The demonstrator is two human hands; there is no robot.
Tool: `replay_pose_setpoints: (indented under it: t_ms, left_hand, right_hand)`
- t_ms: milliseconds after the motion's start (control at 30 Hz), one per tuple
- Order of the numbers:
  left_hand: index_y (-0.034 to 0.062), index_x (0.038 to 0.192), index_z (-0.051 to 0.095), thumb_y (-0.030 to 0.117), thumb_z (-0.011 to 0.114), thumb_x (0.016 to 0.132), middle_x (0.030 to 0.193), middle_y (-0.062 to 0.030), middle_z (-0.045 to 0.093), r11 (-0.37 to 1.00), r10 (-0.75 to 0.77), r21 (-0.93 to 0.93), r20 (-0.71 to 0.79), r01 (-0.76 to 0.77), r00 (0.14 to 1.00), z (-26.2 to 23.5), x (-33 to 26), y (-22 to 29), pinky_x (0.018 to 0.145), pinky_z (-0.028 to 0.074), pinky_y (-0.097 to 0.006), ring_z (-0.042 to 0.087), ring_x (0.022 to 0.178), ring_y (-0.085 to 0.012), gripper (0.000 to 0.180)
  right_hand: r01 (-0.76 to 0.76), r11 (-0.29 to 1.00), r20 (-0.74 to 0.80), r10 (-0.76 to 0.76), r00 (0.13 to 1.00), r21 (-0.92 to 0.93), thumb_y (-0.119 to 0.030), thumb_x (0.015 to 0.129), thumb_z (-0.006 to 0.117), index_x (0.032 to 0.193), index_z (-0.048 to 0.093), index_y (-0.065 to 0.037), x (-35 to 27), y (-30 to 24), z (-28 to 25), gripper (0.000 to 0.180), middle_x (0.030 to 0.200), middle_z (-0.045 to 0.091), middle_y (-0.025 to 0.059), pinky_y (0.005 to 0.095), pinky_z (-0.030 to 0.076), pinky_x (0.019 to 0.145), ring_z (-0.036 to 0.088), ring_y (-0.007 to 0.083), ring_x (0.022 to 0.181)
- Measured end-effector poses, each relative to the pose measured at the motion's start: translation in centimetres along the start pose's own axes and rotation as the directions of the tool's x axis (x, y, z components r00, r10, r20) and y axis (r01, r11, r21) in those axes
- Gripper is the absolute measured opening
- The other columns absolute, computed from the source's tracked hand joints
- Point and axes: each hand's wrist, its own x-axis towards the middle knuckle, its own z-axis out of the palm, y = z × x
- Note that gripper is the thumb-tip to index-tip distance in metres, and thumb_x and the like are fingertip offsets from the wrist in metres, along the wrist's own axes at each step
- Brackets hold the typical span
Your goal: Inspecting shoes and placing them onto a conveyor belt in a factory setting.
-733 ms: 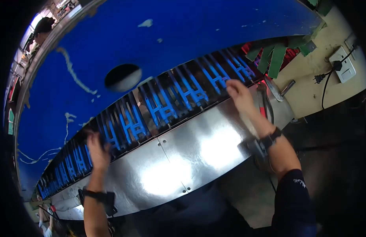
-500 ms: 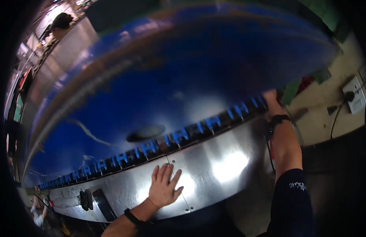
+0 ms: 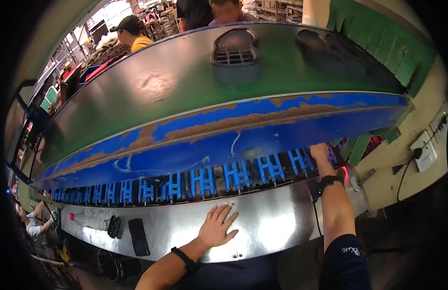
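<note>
My left hand (image 3: 218,227) lies flat on a shiny metal ledge (image 3: 277,212), fingers spread, holding nothing. On the right, my right hand (image 3: 320,152) reaches in beneath a blue panel with worn paint (image 3: 185,150). It is at the right end of a long row of blue slotted holders (image 3: 202,181). Its fingertips are hidden there, so whether they grip anything does not show. Above the panel, a dark shoe sole (image 3: 236,72) with a grid of hollows sits on a green belt (image 3: 151,106). A second dark sole (image 3: 325,48) lies to its right.
A black phone (image 3: 139,237), a small black object (image 3: 114,226) and a clear bottle (image 3: 88,221) rest on the ledge's left part. Green strip curtains (image 3: 383,46) hang at the right, near a wall socket (image 3: 423,151) with a cable. People (image 3: 132,34) are across the belt.
My view has lifted, bringing the belt top and both soles into sight. The left hand stays flat on the ledge, and the right hand stays at the holders' right end.
</note>
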Motion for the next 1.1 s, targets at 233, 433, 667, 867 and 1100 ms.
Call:
replay_pose_setpoints:
  t_ms: [233, 433, 667, 867, 1100]
  left_hand:
    - [0.0038, 0.135, 0.052, 0.018, 0.074, 0.08, 0.139, -0.0199, 0.049, 0.912, 0.395, -0.063, -0.121, -0.404, 0.911, -13.2, 7.6, 7.2, 0.107, 0.041, -0.05, 0.047, 0.131, -0.0395, 0.061]
    - [0.0057, 0.131, 0.057, 0.024, 0.068, 0.086, 0.138, -0.0171, 0.054, 0.845, 0.532, 0.4, -0.566, -0.354, 0.63, -31.0, 21.3, 10.2, 0.112, 0.036, -0.053, 0.044, 0.135, -0.0389, 0.049]
    - [0.0006, 0.13, 0.06, 0.036, 0.056, 0.094, 0.128, -0.0263, 0.062, 0.979, -0.203, -0.054, -0.169, 0.196, 0.964, -34.4, 23.6, 4.4, 0.105, 0.043, -0.047, 0.056, 0.123, -0.0411, 0.05]
    - [-0.0009, 0.122, 0.061, 0.033, 0.057, 0.096, 0.107, -0.0242, 0.066, 0.914, -0.268, -0.404, -0.646, -0.023, 0.715, -37.2, 4.5, 7.5, 0.089, 0.05, -0.043, 0.065, 0.102, -0.0404, 0.043]
    - [0.0004, 0.14, 0.048, 0.023, 0.05, 0.105, 0.137, -0.014, 0.056, 0.383, -0.823, -0.877, -0.466, -0.289, 0.325, -32.6, -41.7, 21.4, 0.111, 0.04, -0.045, 0.053, 0.129, -0.0261, 0.041]
  right_hand:
    - [-0.695, -0.276, 0.702, -0.091, 0.706, 0.664, -0.028, 0.096, 0.063, 0.113, 0.063, -0.005, -25.2, 5.8, -9.6, 0.028, 0.094, 0.068, 0.0111, 0.0348, 0.05, 0.059, 0.064, 0.0239, 0.079]
    - [-0.805, -0.277, 0.772, -0.244, 0.586, 0.524, -0.027, 0.096, 0.053, 0.118, 0.059, -0.002, -41.3, 7.3, -8.4, 0.034, 0.1, 0.067, 0.0224, 0.0366, 0.049, 0.067, 0.063, 0.0299, 0.08]
    - [-0.069, 0.799, 0.244, -0.099, 0.965, 0.597, -0.03, 0.104, 0.05, 0.14, 0.051, 0.003, -44.9, 5.8, -10.6, 0.049, 0.131, 0.057, 0.0208, 0.0389, 0.041, 0.106, 0.053, 0.0317, 0.124]
    - [0.488, 0.845, -0.089, -0.481, 0.872, 0.219, -0.006, 0.083, 0.072, 0.146, 0.039, 0.005, -44.7, 5.7, -8.0, 0.072, 0.149, 0.044, 0.0241, 0.0427, 0.029, 0.118, 0.04, 0.0389, 0.139]
    - [0.604, 0.743, 0.033, -0.639, 0.769, 0.288, -0.042, 0.087, 0.076, 0.144, 0.049, -0.007, -44.4, 3.6, -11.2, 0.072, 0.128, 0.066, 0.0173, 0.0484, 0.052, 0.089, 0.069, 0.0334, 0.103]
